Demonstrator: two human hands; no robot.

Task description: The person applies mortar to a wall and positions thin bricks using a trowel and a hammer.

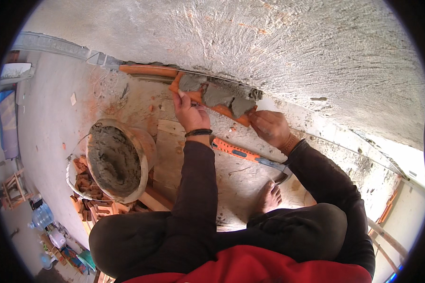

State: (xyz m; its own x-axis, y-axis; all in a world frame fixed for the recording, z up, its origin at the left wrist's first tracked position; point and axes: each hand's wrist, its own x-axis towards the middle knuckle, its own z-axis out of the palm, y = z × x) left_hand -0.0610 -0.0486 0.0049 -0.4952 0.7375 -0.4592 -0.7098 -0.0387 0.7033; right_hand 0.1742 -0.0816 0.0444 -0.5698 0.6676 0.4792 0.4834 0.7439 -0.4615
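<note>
An orange brick (222, 109) smeared with grey mortar (217, 92) lies along the top of a wall course, just under a rough plastered surface. My left hand (189, 112) grips the brick's left part from the near side. My right hand (269, 127) holds its right end, fingers curled on the edge. Both forearms wear dark sleeves, with a black band on the left wrist.
A bucket of wet grey mortar (113, 160) stands at my left, beside a white basin of broken brick pieces (85, 184). An orange-handled hammer (250, 156) lies on the boards by my bare foot (269, 195). A taut string (326, 137) runs along the course.
</note>
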